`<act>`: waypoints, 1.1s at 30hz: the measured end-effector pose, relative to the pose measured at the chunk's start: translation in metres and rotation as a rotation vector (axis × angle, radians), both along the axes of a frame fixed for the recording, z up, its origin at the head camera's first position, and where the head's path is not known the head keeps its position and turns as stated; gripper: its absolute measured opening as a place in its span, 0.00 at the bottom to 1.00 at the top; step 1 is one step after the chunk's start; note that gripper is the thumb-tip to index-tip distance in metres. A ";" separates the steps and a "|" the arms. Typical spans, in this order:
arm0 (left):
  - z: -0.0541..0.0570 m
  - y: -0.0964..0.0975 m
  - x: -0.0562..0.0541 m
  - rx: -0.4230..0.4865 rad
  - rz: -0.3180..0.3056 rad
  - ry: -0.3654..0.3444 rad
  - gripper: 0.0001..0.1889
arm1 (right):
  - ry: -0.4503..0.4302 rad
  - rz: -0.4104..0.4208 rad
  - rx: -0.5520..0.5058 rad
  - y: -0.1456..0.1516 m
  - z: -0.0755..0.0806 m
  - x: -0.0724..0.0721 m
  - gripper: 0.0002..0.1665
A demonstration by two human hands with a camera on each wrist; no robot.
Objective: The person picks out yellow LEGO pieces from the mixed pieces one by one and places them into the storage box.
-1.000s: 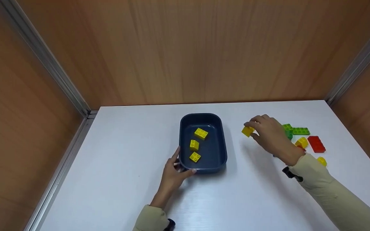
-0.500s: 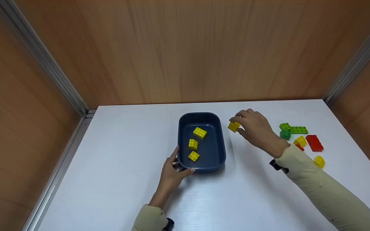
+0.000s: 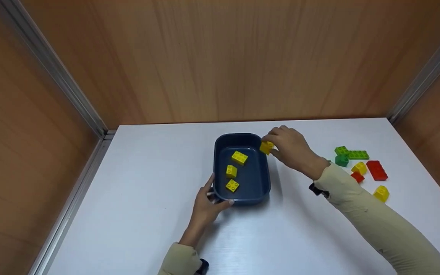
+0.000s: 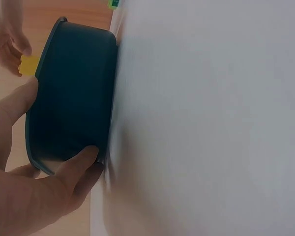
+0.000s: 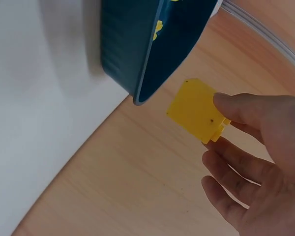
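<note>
A dark blue rectangular tub stands on the white table with three yellow toy bricks inside, among them a yellow brick toward the far end. My left hand grips the tub's near left corner, thumb on the rim and fingers along the side and underneath, as the left wrist view shows. Between thumb and fingers my right hand pinches another yellow building brick. In the head view that brick overlaps the tub's far right rim; the right wrist view shows its studs turned toward the palm.
Loose bricks lie at the table's right: light green, dark green, a red one, a small red one, a yellow one and another yellow one. Wooden panels enclose the table's back and sides.
My right hand has carried the yellow brick leftward from beside the loose bricks to the tub's right rim. My left hand and the tub have stayed in place.
</note>
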State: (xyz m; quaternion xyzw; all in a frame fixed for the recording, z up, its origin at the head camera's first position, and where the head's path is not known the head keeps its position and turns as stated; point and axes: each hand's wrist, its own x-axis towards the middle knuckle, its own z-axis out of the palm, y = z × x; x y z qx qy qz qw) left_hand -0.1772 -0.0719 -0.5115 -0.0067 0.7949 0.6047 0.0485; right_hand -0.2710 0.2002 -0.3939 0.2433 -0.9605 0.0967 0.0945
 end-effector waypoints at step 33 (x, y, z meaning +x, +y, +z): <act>0.000 0.000 0.000 -0.006 -0.002 0.002 0.55 | -0.253 0.075 0.187 -0.078 -0.021 -0.019 0.20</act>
